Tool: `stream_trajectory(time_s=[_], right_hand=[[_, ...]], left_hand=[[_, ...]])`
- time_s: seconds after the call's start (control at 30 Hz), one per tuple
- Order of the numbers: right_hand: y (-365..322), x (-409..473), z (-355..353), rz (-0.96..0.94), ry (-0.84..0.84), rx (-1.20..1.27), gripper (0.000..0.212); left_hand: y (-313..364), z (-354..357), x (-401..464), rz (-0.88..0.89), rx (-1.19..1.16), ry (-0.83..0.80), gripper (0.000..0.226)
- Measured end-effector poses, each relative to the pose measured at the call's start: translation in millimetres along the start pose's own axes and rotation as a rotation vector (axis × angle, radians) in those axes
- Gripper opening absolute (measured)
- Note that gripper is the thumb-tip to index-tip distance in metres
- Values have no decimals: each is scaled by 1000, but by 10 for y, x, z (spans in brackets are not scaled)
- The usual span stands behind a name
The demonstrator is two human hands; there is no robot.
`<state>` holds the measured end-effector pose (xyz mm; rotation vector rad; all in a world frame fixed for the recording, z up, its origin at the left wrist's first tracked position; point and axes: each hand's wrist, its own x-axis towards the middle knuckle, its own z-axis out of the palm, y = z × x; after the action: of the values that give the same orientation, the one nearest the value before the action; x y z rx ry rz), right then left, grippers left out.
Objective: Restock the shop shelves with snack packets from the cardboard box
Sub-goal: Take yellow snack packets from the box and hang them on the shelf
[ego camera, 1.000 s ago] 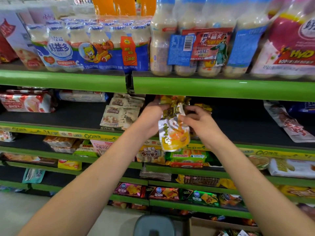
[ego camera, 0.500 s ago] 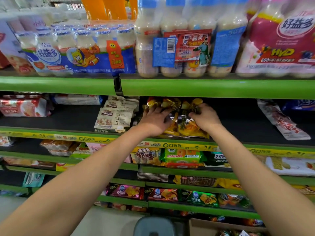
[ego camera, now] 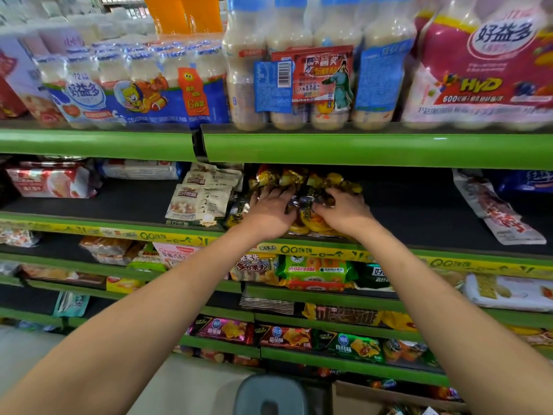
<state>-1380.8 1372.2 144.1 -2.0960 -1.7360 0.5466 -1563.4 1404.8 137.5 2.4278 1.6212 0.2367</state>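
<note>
A pile of yellow and gold snack packets (ego camera: 311,224) lies on the black middle shelf (ego camera: 419,217), just behind its green front edge. My left hand (ego camera: 267,215) rests on the left side of the pile, fingers bent over the packets. My right hand (ego camera: 344,211) lies on the right side, fingers curled into them. A crinkled packet top bunches up between the two hands. The cardboard box (ego camera: 359,396) shows at the bottom, on the floor right of centre, with a few packets visible inside.
Beige nut packets (ego camera: 200,202) lie just left of the pile. A long red and white packet (ego camera: 496,211) lies to the right. Bottled drink multipacks (ego camera: 317,85) fill the shelf above. Lower shelves hold more snacks. A grey stool (ego camera: 269,396) stands beside the box.
A second ago both hands held one yellow packet up in front of the shelf. It has been set down on the pile, and both hands now stay on the pile.
</note>
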Motion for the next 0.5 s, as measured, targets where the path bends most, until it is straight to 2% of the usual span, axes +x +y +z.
stream_trajectory(time_s=[0.23,0.4,0.5], right_hand=[[118,-34,-21,-17,60,194,64],[182,-188,-91,-40,155,358,53],[209,-412,-103,-97,222,373,46]], left_hand=[[94,-64,-196,-70,-147,119,51],[252,-114,-443,-24,-187,155,49],[366,-167,-594,15,-190,175,46]])
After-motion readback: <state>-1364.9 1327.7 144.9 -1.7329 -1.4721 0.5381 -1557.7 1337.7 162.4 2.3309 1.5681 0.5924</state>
